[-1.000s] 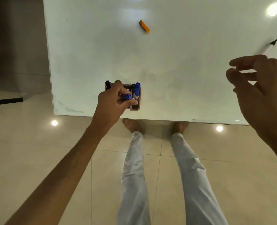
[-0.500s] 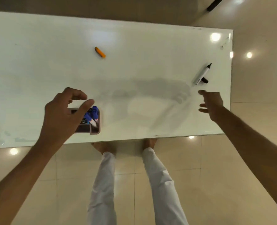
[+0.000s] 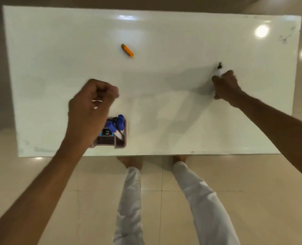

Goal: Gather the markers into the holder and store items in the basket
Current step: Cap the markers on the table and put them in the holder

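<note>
One light, stiff, slick black-tipped marker (image 3: pixel 219 66) is gripped mid-barrel by right hand (image 3: pixel 225 86) fingers; left hand (image 3: pixel 91 105) is curled, nothing held.

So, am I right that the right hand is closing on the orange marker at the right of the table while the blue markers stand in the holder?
Not quite: the head view shows the right hand closing on the black-tipped marker. The orange marker lies untouched mid-table. The blue markers do stand in the holder.

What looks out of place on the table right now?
The orange marker lies alone far up the table, away from the holder where the blue markers stand. Dark smudges mark the far right corner. Nothing looks spilled or broken.
</note>
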